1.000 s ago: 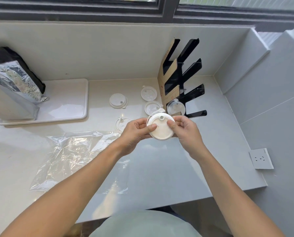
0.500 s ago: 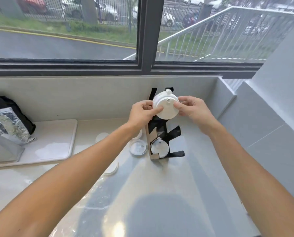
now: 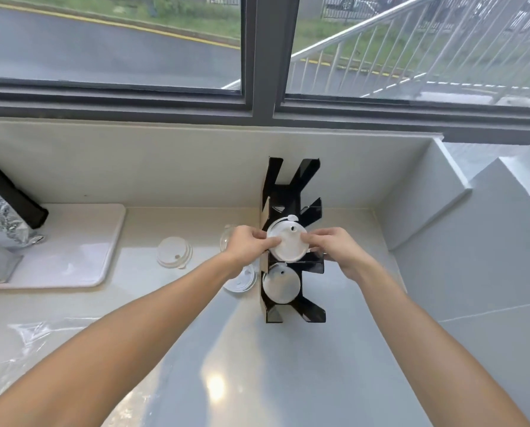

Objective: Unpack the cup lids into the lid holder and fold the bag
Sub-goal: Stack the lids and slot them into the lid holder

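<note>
A pale counter (image 3: 288,380) runs under a window. Over it, the left hand (image 3: 246,243) and right hand (image 3: 337,246) pinch a white cup lid (image 3: 287,243) between their fingertips, one at each edge, held at the black lid holder (image 3: 291,241). Just below the fingers, another lid (image 3: 280,286) sits in a lower slot. The clear bag (image 3: 29,337) lies well left.

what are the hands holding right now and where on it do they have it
Both hands share one white cup lid, at the black lid holder. The left hand pinches its left rim, the right hand its right rim, thumbs on the top face.
</note>
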